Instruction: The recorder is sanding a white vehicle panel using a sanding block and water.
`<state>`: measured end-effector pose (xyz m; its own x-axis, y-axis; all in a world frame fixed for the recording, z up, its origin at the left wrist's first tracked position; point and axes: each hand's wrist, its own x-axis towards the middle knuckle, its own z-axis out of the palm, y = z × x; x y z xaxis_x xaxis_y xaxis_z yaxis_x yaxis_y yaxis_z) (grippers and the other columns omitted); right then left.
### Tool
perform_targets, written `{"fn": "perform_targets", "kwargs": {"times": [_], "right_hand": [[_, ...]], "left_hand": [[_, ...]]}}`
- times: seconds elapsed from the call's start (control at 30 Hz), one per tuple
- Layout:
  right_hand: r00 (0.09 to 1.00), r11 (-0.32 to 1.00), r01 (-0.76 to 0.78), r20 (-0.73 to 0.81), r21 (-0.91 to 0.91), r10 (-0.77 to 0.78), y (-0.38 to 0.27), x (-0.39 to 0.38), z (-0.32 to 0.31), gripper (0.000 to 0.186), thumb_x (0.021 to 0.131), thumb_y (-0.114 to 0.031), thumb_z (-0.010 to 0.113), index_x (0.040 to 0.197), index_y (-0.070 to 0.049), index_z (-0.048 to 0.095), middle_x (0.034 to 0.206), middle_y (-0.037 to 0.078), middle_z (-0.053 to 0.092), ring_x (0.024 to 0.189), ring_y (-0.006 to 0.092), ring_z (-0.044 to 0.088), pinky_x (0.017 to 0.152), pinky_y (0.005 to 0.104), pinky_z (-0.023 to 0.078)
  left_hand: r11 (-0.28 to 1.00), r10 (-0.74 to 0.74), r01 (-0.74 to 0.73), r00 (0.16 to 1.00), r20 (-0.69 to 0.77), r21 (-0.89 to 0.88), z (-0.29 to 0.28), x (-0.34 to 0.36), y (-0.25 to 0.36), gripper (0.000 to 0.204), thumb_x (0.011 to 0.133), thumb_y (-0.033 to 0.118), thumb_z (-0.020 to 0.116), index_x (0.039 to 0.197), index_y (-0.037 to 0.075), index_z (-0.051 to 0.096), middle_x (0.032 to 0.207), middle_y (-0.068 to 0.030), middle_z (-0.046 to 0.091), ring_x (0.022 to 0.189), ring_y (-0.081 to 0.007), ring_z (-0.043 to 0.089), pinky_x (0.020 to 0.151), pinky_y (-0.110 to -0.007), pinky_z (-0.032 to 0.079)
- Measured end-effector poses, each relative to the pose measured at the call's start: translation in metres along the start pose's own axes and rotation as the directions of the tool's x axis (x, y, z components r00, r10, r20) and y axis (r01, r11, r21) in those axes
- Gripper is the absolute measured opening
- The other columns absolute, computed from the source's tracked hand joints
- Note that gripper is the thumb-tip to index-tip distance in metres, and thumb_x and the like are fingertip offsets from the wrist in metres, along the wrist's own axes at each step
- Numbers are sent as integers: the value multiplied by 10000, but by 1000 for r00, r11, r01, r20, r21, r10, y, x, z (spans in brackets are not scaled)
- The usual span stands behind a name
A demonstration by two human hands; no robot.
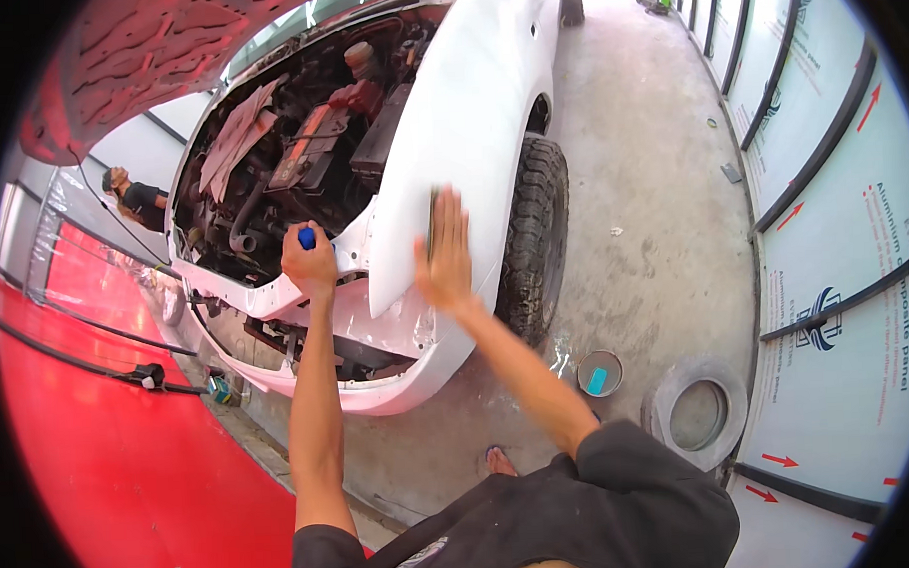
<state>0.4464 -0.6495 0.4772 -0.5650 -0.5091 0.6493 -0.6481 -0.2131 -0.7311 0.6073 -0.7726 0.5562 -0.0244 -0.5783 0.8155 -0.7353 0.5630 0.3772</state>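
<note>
My right hand [446, 252] lies against the white front fender [459, 114] of a vehicle, fingers straight and together. Between palm and fender is a thin dark pad [433, 221]; only its edge shows, along the thumb side. My left hand [309, 261] is closed around a small blue object [307, 238] over the front edge of the engine bay [290, 170]. Only the top of that object shows, so its kind is unclear.
The raised red hood [137, 65] is at upper left. A front tire [535, 231] stands beside the fender. On the floor are a round container [599, 359] holding a turquoise block, and a grey tire [694, 411]. Another person [139, 200] stands beyond the engine bay.
</note>
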Motion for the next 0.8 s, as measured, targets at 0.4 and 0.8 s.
{"fn": "perform_targets", "kwargs": {"times": [0.4, 0.8], "right_hand": [[997, 998, 70, -34, 6, -70, -29, -2, 12, 680, 1060, -272, 411, 1590, 67, 153, 1669, 250, 158, 1558, 387, 132, 1266, 506, 87], [988, 988, 153, -30, -7, -153, -22, 23, 18, 705, 1034, -283, 462, 1565, 99, 199, 1650, 280, 188, 1547, 418, 159, 1258, 528, 135]], "left_hand": [[1000, 10, -10, 1000, -10, -1, 0, 1, 2, 156, 898, 189, 704, 921, 36, 685, 876, -159, 697, 800, -376, 683, 726, -437, 523], [1000, 13, -13, 1000, -9, 5, -4, -1, 3, 157, 905, 182, 702, 925, 28, 683, 885, -165, 705, 801, -372, 689, 740, -428, 532]]}}
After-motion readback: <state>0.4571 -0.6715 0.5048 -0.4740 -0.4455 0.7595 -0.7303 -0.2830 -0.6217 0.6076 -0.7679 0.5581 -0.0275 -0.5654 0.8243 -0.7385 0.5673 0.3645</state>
